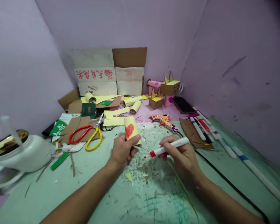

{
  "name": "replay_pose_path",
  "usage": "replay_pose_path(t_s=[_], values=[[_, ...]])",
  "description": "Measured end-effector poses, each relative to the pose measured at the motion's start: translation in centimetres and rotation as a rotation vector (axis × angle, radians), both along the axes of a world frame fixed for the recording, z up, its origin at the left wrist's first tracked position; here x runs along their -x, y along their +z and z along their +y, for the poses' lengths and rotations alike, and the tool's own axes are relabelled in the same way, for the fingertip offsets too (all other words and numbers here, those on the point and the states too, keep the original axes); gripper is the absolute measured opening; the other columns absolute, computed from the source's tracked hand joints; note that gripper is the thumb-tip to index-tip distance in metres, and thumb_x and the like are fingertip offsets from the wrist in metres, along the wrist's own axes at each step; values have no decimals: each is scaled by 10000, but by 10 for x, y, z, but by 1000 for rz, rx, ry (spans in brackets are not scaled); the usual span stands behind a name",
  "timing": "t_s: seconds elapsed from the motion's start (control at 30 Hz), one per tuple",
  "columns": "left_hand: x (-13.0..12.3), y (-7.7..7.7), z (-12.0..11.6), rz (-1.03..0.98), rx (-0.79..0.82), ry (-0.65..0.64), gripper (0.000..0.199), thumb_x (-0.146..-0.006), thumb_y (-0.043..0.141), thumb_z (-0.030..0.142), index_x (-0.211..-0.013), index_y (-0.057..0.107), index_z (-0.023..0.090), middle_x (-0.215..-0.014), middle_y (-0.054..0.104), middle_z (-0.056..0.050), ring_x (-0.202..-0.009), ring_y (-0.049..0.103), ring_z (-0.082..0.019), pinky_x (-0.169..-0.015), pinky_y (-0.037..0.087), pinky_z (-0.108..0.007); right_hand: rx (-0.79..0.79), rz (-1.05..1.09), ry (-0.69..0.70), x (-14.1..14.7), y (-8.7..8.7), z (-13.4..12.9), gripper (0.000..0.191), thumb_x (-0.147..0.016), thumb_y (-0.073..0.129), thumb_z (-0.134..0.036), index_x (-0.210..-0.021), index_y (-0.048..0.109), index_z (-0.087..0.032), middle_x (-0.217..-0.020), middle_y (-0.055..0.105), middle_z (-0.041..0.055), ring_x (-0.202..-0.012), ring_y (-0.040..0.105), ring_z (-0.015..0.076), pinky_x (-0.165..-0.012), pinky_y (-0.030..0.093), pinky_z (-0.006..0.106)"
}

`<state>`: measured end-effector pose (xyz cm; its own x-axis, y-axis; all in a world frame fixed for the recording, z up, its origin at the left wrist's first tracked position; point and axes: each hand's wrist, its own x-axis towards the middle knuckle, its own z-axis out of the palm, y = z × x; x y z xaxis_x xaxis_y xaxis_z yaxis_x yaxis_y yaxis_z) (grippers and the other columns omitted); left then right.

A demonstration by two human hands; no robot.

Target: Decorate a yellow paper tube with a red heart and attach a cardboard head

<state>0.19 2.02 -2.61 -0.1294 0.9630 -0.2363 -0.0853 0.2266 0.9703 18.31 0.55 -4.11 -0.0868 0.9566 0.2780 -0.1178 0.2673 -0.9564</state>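
Note:
My left hand (123, 149) grips a yellow paper-covered tube (135, 130) near its lower end, thumb across the front. A red heart is drawn on the tube's side. In my right hand (180, 152) is a white marker (172, 147) with a red band and an uncapped red tip, which points left and stays apart from the tube. Left of the tube lie scissors (93, 130) with one red and one yellow handle. To the right, a glue gun (165, 121) in a floral pattern rests on the table.
Several markers (198, 128) and a cardboard piece (193, 133) lie at right, near a dark phone (184, 105). Cardboard animal figures (156, 102) stand at the back beside yellow tubes (135, 107). A white mug (25, 155) stands at left. A black cord (228, 182) crosses the right side.

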Motion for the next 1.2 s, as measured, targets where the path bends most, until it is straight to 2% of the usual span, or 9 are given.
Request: replay_pose_path(t_s=[0.13, 0.23, 0.4, 0.57, 0.7, 0.83, 0.97, 1.07, 1.2], values=[[11, 9, 3, 10, -55, 63, 318, -617, 739, 408, -642, 577, 135, -521, 628, -32, -301, 363, -32, -288, 190, -182, 71, -25, -40, -13, -7, -17, 248, -816, 685, -408, -705, 640, -191, -536, 631, 5, -494, 582, 150, -470, 456, 234], [27, 19, 9, 43, -110, 132, 304, -628, 720, 399, -676, 551, 151, -600, 659, -47, -322, 362, -29, -309, 195, -194, 112, 37, -124, -21, -12, -17, 234, -816, 696, -422, -755, 650, -201, -577, 640, -5, -532, 585, 140, -511, 463, 221], [58, 25, 24, 364, -53, 171, 305, -680, 629, 463, -750, 556, 175, -754, 693, -95, -393, 404, -80, -384, 265, -244, 119, 82, -195, -19, -13, -11, 240, -818, 703, -441, -791, 658, -207, -577, 627, -24, -540, 557, 126, -542, 455, 223], [75, 19, 31, 737, -2, 212, 240, -542, 751, 370, -574, 581, 204, -668, 627, -110, -631, 565, -249, -515, 282, -298, 88, 42, -226, -15, -12, -16, 272, -813, 701, -477, -880, 696, -213, -543, 619, -29, -519, 557, 132, -540, 464, 246], [72, 18, 27, 942, 47, 174, 189, -602, 700, 381, -586, 604, 219, -731, 675, -174, -768, 617, -366, -570, 306, -341, 64, 18, -226, -12, -12, -15, 284, -800, 712, -483, -865, 704, -207, -519, 611, -29, -485, 545, 125, -500, 451, 241], [69, 18, 25, 1059, 65, 140, 254, -678, 641, 459, -706, 664, 208, -840, 719, -195, -825, 648, -382, -607, 362, -359, 62, 54, -159, -3, -4, -1, 277, -799, 715, -473, -839, 703, -199, -502, 605, -31, -466, 534, 115, -490, 439, 234], [62, 17, 24, 1152, 65, 183, 329, -747, 570, 496, -825, 674, 194, -899, 723, -188, -877, 650, -374, -653, 406, -374, 16, 149, -102, 11, 13, 19, 277, -799, 717, -472, -877, 705, -207, -521, 625, -34, -480, 546, 112, -490, 447, 225], [52, 18, 17, 1183, 42, 184, 364, -767, 544, 528, -857, 663, 196, -903, 723, -171, -881, 649, -369, -659, 410, -376, -7, 196, -148, 24, 22, 30, 304, -788, 726, -466, -967, 702, -220, -660, 702, -9, -557, 602, 119, -552, 499, 237], [33, 17, 9, 1165, -12, 89, 361, -786, 535, 543, -887, 653, 218, -891, 729, -127, -869, 657, -349, -642, 400, -360, 17, 226, -193, 37, 17, 37, 381, -758, 754, -434, -1083, 655, -262, -1006, 738, 38, -846, 685, 176, -820, 541, 349]])
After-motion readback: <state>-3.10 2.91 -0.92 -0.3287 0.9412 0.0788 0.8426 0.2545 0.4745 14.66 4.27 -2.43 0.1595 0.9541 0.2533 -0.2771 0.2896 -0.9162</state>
